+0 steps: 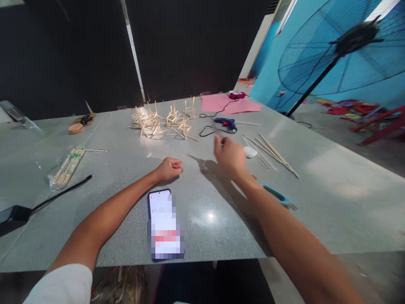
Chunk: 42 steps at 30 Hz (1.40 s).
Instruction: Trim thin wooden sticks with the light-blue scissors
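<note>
Fingers of the left hand curl in toward the palm with nothing seen in them, the hand low at the table. The right hand is blurred above it; its fingers look bent, but I cannot tell whether they pinch anything. The glue gun lies just beyond that hand, its cord looped to the left. A snag seems the likeliest trouble: a leftward sweep could catch the cord and drag the glue gun into the stick frames, whose thin joints would probably give. If the glue gun is hot, which I cannot tell, a hasty grab could burn. The right forearm passes close to the blue tool and could nudge it. The phone, near the front edge, could be knocked off by the left forearm.
</note>
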### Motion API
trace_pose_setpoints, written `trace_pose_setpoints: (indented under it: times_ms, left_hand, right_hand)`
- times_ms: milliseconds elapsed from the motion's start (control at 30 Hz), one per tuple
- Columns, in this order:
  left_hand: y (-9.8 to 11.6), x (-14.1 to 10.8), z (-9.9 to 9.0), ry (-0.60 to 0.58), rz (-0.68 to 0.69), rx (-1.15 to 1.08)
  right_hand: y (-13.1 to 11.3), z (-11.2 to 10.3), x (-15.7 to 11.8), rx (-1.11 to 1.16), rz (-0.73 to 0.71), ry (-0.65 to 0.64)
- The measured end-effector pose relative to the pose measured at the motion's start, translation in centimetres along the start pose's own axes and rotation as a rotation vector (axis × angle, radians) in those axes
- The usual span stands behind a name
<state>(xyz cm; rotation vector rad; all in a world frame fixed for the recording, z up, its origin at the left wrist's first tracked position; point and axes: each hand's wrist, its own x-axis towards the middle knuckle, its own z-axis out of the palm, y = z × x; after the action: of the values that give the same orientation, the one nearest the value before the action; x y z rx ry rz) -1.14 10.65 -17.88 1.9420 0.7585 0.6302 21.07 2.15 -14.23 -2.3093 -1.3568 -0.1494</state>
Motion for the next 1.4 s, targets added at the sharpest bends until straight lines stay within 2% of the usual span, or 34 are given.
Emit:
trace_pose_setpoints:
  times_ms: [33,67,167,300,400,533,700,800,833,867,933,1000,1167,1267,1400]
  left_hand:
    - [0.0,0.0,0.0,0.003,-0.002,-0.005]
    - [0.0,0.0,-0.1,0.009,-0.003,-0.01]
    - [-0.1,0.1,-0.2,0.021,0.0,-0.014]
    - [-0.2,0.4,-0.1,0.041,0.017,-0.009]
    - [0.0,0.4,0.1,0.035,0.019,0.002]
    - [0.5,0.2,0.1,0.063,-0.004,0.034]
    - [0.7,0.1,0.1,0.056,-0.02,-0.001]
    - [0.6,0.0,0.0,0.006,-0.013,-0.008]
    - [0.6,0.0,-0.1,-0.005,-0.009,-0.009]
    - [0.5,-0.1,-0.1,-0.007,-0.005,-0.012]
    - [0.5,0.0,-0.2,0.004,-0.004,-0.025]
    - [0.4,0.0,-0.3,0.016,-0.005,-0.033]
    - [0.6,0.1,-0.1,0.038,-0.047,-0.045]
    - [0.8,0.1,0.0,0.042,-0.041,-0.016]
    - [1.0,0.2,0.1,0.085,-0.044,0.02]
  right_hand:
    - [0.7,-0.5,0.4,0.012,0.006,0.083]
    - [1.1,-0.8,0.5,0.016,-0.018,0.113]
    - [0.7,-0.8,-1.0,-0.004,-0.166,0.007]
    - [-2.1,0.4,-3.7,-0.09,-0.377,-0.123]
    - [-3.0,1.2,-4.2,-0.14,-0.437,-0.182]
    - [-3.1,1.8,-4.4,-0.158,-0.462,-0.222]
    - [-3.4,1.9,-3.9,-0.107,-0.391,-0.204]
    - [-1.6,0.7,-1.7,-0.047,-0.138,-0.173]
    - [-0.7,0.1,-0.9,-0.027,-0.048,-0.125]
    - [0.2,-0.4,-0.3,-0.014,0.011,-0.023]
    - [1.4,-1.2,0.2,-0.004,0.011,0.096]
    - [1.3,-1.4,-0.6,-0.029,-0.077,0.058]
    - [-1.8,0.5,-4.0,-0.12,-0.481,-0.117]
    - [-2.5,1.7,-4.3,-0.145,-0.54,-0.154]
    - [-2.2,2.0,-3.8,-0.136,-0.512,-0.139]
